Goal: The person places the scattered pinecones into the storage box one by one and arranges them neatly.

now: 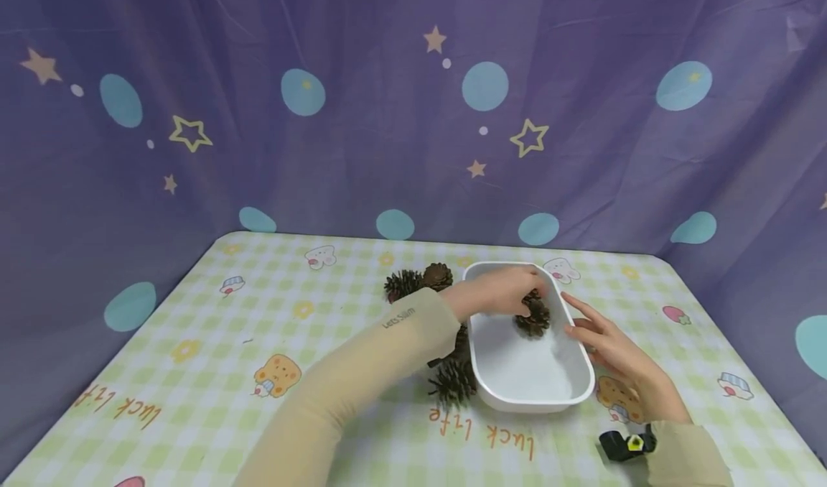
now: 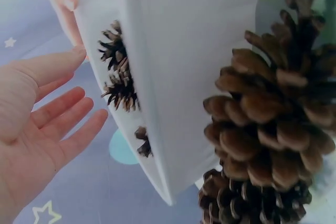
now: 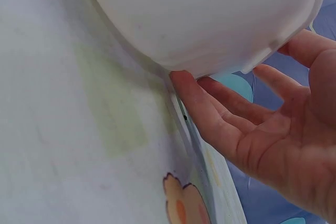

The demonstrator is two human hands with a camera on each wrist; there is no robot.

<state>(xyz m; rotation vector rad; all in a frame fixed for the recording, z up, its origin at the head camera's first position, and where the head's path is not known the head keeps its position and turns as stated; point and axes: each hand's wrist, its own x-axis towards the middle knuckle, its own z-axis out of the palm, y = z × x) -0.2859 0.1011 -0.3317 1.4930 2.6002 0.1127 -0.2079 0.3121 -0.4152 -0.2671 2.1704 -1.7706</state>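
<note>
My left hand [image 1: 507,291] reaches over the left rim into a white rectangular plastic bin [image 1: 523,372]. Its fingers look loosely spread and hold nothing in the left wrist view, close above dark brown pine cones [image 2: 119,90] inside the bin. From the head, those pine cones [image 1: 533,319] show just under the fingers, partly covered by the hand. My right hand [image 1: 610,343] touches the bin's right side from outside, thumb and fingers fairly straight. In the right wrist view, fingertips [image 3: 184,80] rest against the lower part of the bin's wall.
More pine cones lie left of the bin: a pair [image 1: 420,280] behind my left forearm and others [image 1: 454,383] against the near-left side, partly covered by the sleeve. A green-checked tablecloth [image 1: 213,372] covers the table. A purple curtain [image 1: 362,164] hangs behind.
</note>
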